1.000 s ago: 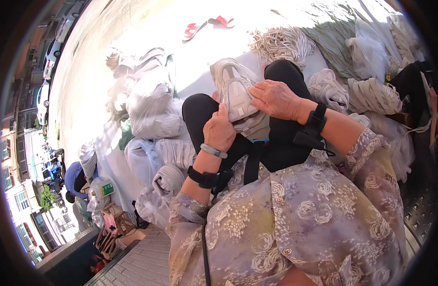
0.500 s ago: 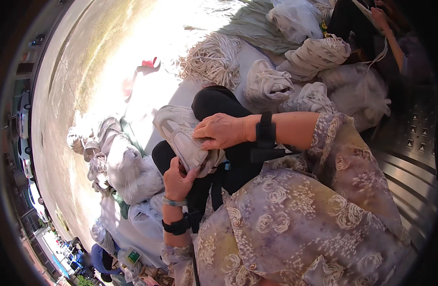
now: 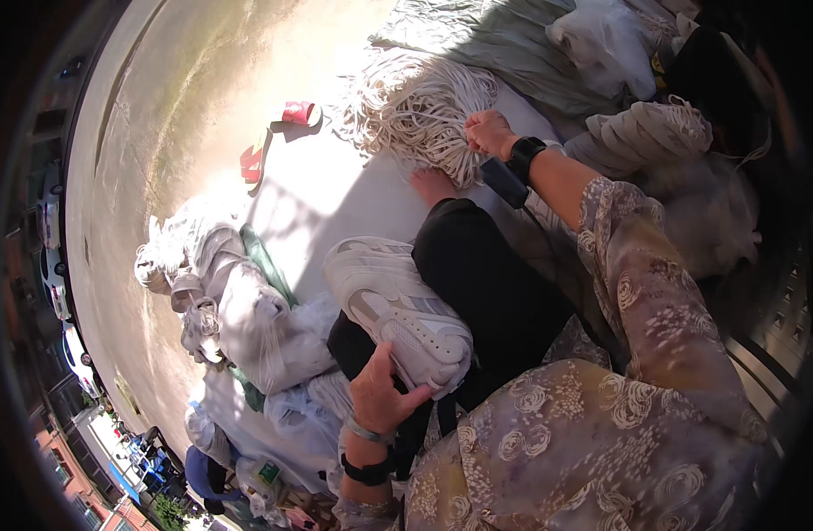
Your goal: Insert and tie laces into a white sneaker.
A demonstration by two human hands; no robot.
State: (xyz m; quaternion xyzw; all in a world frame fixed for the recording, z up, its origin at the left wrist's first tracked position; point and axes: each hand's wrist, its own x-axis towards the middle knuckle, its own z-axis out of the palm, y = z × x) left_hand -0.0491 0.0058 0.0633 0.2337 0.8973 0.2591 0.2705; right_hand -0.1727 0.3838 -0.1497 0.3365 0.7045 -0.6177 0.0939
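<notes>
the left hand [image 3: 384,394] sits in the lower middle of the frame, fingers curled up against the heel end of a white shoe [image 3: 397,310] that rests on the person's black-clad knee; the hand steadies it from below, thumb toward the sole, though how tightly it clamps is hard to tell. the shoe's long axis runs from the upper left down to the lower right, toe end pointing away toward the centre left. the right hand [image 3: 488,133] is well apart, in the upper middle, fist closed on strands of a heap of white cord [image 3: 415,106] on the pale sheet [image 3: 335,190]. so the cord lies up and away from the shoe, nearer the right hand.
</notes>
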